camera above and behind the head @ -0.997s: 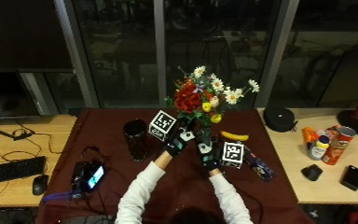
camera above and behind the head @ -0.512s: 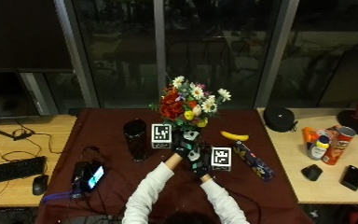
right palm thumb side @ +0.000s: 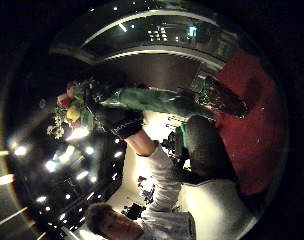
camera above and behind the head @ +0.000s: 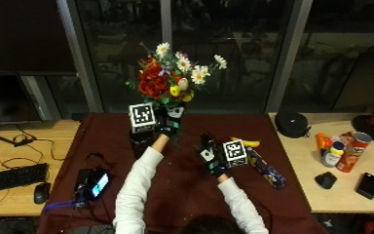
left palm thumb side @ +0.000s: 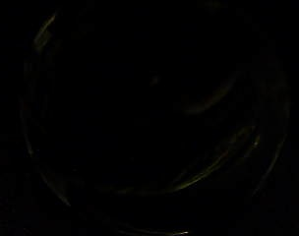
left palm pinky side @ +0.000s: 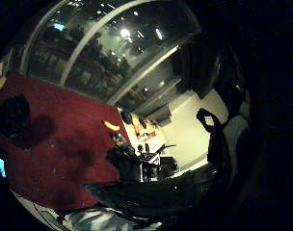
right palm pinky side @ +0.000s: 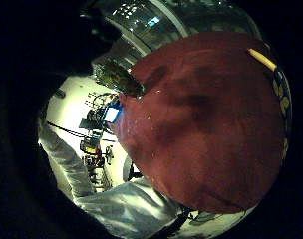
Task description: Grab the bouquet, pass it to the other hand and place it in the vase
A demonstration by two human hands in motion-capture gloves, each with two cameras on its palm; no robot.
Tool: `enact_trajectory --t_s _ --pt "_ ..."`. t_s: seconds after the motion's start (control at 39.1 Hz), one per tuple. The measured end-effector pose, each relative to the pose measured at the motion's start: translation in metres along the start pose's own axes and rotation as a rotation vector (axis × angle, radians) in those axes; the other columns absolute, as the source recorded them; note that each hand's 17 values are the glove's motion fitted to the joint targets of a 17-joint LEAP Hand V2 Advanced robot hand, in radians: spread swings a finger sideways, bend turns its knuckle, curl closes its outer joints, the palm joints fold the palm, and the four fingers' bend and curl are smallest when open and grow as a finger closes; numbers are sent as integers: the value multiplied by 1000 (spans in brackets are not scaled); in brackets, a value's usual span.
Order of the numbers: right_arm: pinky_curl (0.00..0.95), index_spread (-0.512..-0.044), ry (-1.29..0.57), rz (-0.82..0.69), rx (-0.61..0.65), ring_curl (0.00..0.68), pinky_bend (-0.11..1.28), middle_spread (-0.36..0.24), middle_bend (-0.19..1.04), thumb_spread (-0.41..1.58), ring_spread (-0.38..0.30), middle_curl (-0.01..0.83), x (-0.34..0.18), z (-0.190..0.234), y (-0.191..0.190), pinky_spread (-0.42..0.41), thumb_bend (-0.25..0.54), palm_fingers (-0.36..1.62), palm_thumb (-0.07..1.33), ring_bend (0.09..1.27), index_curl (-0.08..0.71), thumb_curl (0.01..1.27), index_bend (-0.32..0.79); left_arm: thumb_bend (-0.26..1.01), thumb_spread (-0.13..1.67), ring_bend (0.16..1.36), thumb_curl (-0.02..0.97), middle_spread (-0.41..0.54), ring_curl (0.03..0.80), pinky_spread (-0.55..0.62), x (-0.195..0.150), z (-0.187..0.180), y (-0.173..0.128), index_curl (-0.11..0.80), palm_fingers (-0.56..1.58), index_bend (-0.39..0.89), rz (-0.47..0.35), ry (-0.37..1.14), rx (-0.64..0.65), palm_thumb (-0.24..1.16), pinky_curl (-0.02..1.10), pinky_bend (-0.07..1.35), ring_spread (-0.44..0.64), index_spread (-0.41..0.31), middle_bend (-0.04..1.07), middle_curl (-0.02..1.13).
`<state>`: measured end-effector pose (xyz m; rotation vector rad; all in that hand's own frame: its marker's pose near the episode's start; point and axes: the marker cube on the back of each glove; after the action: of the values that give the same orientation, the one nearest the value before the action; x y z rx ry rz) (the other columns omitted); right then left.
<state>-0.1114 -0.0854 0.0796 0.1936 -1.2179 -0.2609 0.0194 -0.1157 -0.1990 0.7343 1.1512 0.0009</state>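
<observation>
Bouquet of red, white and yellow flowers is held up at upper centre of the outside view, its stems gripped by the left hand above the dark vase on the red tablecloth. Lower right of it, the right hand hovers apart from the bouquet, holding nothing, fingers relaxed.

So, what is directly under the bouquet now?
The left hand grips the bouquet from below, raised above the red cloth. The dark vase is mostly covered by the left forearm; its opening cannot be seen.
</observation>
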Motion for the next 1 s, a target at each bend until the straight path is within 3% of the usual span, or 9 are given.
enact_trajectory --t_s 0.05,0.13,0.18,0.28,0.36,0.66,0.87,0.97,1.0 --pt "411 -269 -16 56 -13 381 643 -134 305 947 -28 408 -2 -3 -3 114 -49 424 692 590 362 557 51 -29 335 798 663 -348 449 -398 21 -12 -15 453 1403 456 38 38 44 841 433 598 -378 -328 727 552" --pt "419 -279 -28 83 -38 382 663 -122 262 996 24 397 -8 -6 -5 165 -44 305 654 563 350 536 73 -31 320 798 677 -352 453 -400 63 -30 -38 467 1400 458 191 214 112 840 435 600 -381 -333 731 553" --pt "414 -293 -25 82 -53 372 649 -92 252 1020 49 392 -10 -8 -6 188 -46 201 624 531 335 522 78 -30 311 798 687 -355 453 -401 66 -42 -51 472 1396 450 215 207 161 842 437 604 -384 -333 735 553" --pt "392 -297 -8 79 -73 345 607 -39 237 1071 69 381 -6 -12 -7 190 -35 85 593 483 306 495 98 -31 297 794 704 -358 458 -404 27 -72 -75 487 1385 446 80 -82 265 843 438 603 -382 -337 740 555" --pt "374 -296 0 84 -70 327 580 -18 236 1100 70 376 -5 -14 -8 166 -30 50 577 461 292 480 112 -33 292 792 713 -356 459 -405 5 -89 -87 495 1382 438 1 -200 317 839 438 601 -381 -336 738 553" --pt "341 -300 4 121 -90 302 548 18 227 1173 82 363 18 -20 -4 152 -25 67 535 440 267 430 138 -35 290 775 744 -358 462 -408 -75 -125 -112 525 1380 411 -128 -188 400 834 438 603 -381 -332 738 551" --pt "332 -297 9 155 -84 299 518 22 232 1206 80 364 41 -25 -4 152 -18 81 526 425 263 405 140 -46 299 758 755 -357 459 -412 -134 -137 -104 536 1368 378 -206 -210 343 815 440 610 -382 -330 739 549" --pt "328 -295 11 175 -84 297 507 23 225 1217 79 361 49 -25 -1 158 -19 90 522 419 264 394 147 -86 430 739 713 -351 452 -423 -170 -147 -75 502 1262 226 -301 -280 166 710 446 655 -378 -303 707 537" --pt "329 -296 11 182 -84 297 508 23 227 1218 79 362 53 -26 -1 159 -17 87 525 417 261 394 136 -34 358 743 739 -353 455 -419 -184 -151 -62 530 1367 308 -345 -299 91 774 437 619 -380 -321 723 544"
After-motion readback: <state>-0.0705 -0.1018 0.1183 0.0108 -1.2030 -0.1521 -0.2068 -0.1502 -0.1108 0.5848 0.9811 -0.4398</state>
